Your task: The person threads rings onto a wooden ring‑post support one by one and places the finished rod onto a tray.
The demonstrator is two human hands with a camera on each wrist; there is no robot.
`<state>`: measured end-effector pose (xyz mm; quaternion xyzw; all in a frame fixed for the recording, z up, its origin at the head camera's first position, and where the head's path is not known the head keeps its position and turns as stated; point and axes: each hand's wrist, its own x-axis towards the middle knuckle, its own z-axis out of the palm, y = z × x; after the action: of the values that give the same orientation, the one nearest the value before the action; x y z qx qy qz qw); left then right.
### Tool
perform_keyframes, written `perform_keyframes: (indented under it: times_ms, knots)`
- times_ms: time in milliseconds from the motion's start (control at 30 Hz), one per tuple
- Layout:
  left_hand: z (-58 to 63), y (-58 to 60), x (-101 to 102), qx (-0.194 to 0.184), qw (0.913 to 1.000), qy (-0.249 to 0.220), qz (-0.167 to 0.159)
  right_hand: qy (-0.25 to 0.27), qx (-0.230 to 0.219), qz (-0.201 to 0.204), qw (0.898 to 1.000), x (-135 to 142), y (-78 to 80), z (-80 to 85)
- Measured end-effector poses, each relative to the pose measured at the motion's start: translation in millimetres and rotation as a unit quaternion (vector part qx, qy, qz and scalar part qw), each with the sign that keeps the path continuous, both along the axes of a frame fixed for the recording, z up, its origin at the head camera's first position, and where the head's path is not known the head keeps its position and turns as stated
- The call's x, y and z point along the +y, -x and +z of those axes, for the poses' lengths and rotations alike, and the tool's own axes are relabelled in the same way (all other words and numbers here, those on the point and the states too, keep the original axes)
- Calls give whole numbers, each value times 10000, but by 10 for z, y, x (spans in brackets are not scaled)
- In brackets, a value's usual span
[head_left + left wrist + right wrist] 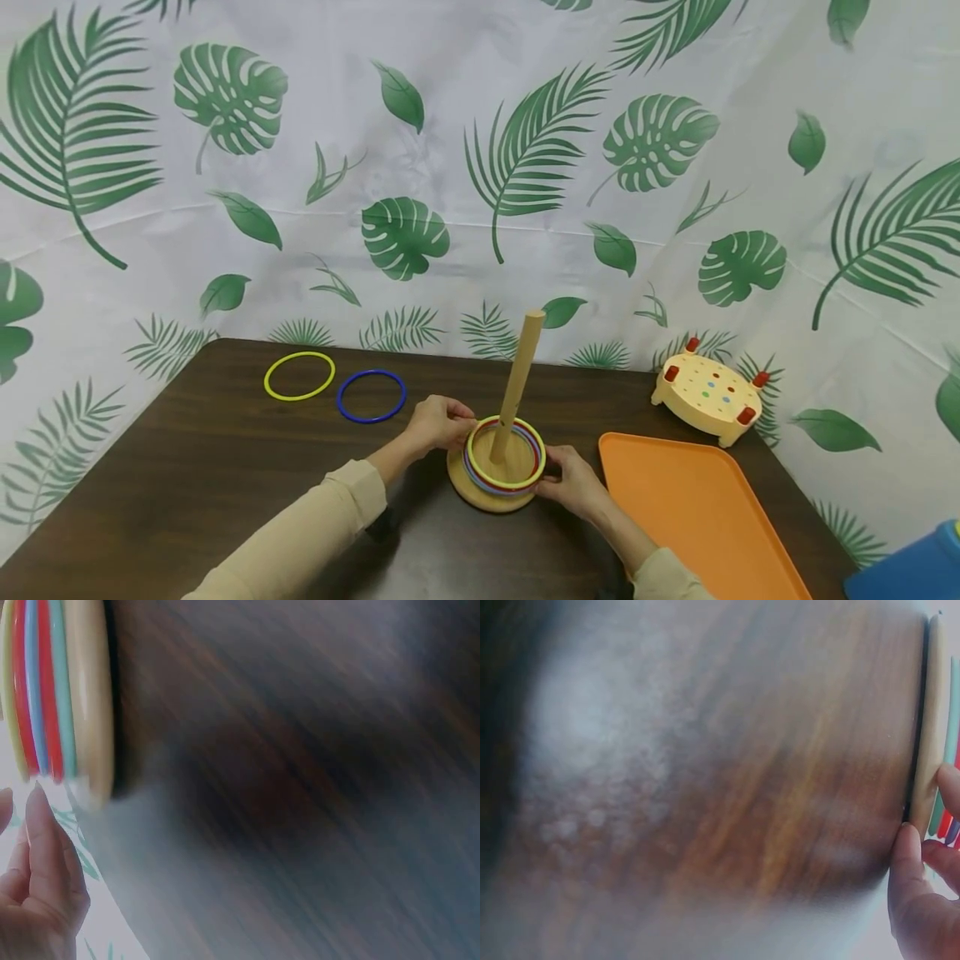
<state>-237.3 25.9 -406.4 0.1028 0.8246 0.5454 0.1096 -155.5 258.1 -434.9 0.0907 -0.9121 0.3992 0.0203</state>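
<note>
A round wooden base (487,502) with an upright peg (521,375) stands on the table. Several rings lie stacked round the peg, a yellow ring (480,479) on top, with red, blue and green ones below. My left hand (437,423) reaches to the far left side of the stack, its fingertips right at the ring edges. In the left wrist view its fingers (46,847) look fairly straight. On the right side, my right hand (573,483) has its fingertips against the edge of the base and rings, thumb and fingers spread along the side.
A loose yellow ring (300,377) and a dark blue ring (371,396) lie at the back left. An orange tray (690,508) is to the right, with a cream pegboard with red legs (711,393) behind it. A blue container (911,567) shows at the lower right.
</note>
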Motion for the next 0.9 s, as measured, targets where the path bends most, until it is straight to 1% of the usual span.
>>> perform_keyframes:
  times_ms: [100, 233, 333, 500, 633, 733, 900]
  knots:
    - [21, 19, -125, -41, 9999, -12, 141, 2, 16, -24, 10000, -7, 0, 0]
    - [42, 72, -364, -77, 9991, -29, 404, -49, 68, -90, 9999, -15, -8, 11]
    - [59, 123, -571, -7, 9984, 17, 561, -101, 125, -88, 9998, -9, -12, 11]
    - [72, 209, -916, 158, 9967, 230, 762, -185, 123, -99, 9997, -5, -16, 9]
    - [69, 269, -1160, 233, 9937, 360, 1039, -142, 83, -98, 9998, -3, -16, 6]
    - [70, 303, -1302, 250, 9915, 413, 1211, -118, 89, -63, 9999, 3, -12, 3]
    - [48, 343, -1456, 190, 9900, 423, 1329, 15, 51, -62, 10000, 4, -14, -2]
